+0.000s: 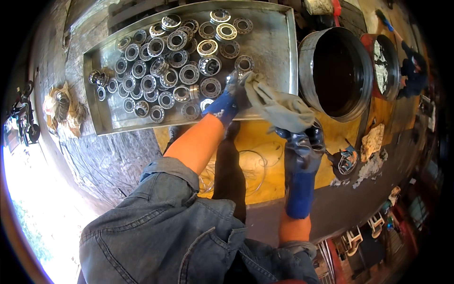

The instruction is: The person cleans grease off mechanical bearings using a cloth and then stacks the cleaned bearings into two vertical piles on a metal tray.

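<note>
My left hand [227, 103], in a blue glove with dark fingers, is closed over the near side of a shallow metal tray [272, 45]. What its fingers hold is hidden. A grey-green cloth [279, 105] stretches from beside those fingers to my right hand [302, 142], which grips its lower end in a black-coated blue glove. Many ring-shaped roller bearings lie in the tray, most of them flat and some tilted or stacked. One bearing [210, 87] lies just beyond my left hand, and a brighter bearing [207, 48] sits farther back.
Right of the tray stands a large round metal drum [308, 71] with dark contents, then a red drum [369, 45]. A crumpled wrapper [56, 106] with a bearing lies at left. Wires [347, 160] and scraps lie on the right. Another person [414, 68] is at far right.
</note>
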`<state>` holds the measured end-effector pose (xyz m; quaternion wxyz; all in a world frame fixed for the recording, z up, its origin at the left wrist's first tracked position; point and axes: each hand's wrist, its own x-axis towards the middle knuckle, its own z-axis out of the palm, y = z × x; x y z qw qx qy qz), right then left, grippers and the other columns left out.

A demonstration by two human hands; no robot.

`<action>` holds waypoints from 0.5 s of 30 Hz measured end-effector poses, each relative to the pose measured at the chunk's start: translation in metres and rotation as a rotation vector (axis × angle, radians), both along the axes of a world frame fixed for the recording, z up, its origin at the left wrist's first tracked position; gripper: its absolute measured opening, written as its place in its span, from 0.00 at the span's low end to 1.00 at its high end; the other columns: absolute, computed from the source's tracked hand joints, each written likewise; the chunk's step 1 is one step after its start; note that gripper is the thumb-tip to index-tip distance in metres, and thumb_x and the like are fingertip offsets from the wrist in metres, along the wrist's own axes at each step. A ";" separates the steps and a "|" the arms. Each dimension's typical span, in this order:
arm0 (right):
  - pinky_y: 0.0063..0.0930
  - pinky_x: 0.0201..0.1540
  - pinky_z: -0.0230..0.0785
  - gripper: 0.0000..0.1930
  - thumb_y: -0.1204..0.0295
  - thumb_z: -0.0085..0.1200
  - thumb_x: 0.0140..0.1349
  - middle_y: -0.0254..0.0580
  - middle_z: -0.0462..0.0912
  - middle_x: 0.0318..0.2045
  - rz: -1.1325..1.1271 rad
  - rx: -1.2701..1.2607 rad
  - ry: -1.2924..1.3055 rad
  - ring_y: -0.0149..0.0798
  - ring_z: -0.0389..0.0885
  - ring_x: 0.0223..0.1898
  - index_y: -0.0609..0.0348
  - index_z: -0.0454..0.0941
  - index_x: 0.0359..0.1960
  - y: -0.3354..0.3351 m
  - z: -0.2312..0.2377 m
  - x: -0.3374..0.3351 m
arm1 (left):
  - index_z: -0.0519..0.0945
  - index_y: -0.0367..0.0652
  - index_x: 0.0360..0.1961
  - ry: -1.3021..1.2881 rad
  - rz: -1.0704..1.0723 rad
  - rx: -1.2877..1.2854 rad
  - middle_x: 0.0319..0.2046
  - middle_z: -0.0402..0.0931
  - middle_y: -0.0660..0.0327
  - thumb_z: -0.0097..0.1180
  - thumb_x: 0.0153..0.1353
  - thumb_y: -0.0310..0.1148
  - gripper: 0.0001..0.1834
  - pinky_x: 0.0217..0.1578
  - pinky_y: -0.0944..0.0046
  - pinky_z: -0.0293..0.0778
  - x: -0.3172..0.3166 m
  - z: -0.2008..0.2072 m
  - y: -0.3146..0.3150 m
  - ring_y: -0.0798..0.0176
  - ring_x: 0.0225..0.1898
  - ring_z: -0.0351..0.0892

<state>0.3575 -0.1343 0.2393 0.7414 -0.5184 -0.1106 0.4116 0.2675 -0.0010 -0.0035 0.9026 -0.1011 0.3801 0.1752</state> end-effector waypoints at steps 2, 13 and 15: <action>0.33 0.43 0.83 0.20 0.77 0.63 0.64 0.49 0.85 0.44 -0.025 -0.191 -0.136 0.40 0.86 0.39 0.70 0.78 0.56 0.015 -0.002 -0.006 | 0.76 0.41 0.64 -0.098 0.000 0.094 0.60 0.78 0.47 0.48 0.63 0.76 0.48 0.63 0.43 0.73 -0.011 0.014 0.012 0.46 0.58 0.79; 0.51 0.72 0.62 0.24 0.66 0.55 0.64 0.48 0.86 0.54 0.201 -0.359 -1.551 0.56 0.81 0.59 0.54 0.78 0.63 0.131 -0.150 -0.024 | 0.73 0.46 0.62 0.011 -0.075 0.458 0.51 0.76 0.63 0.51 0.77 0.51 0.24 0.58 0.66 0.69 -0.061 0.173 0.029 0.65 0.52 0.73; 0.50 0.71 0.65 0.24 0.66 0.53 0.67 0.47 0.84 0.57 0.247 -0.306 -0.859 0.56 0.82 0.59 0.54 0.76 0.65 0.136 -0.184 -0.046 | 0.74 0.46 0.60 0.024 -0.097 0.501 0.48 0.76 0.64 0.50 0.78 0.51 0.22 0.55 0.66 0.70 -0.072 0.196 0.034 0.66 0.48 0.73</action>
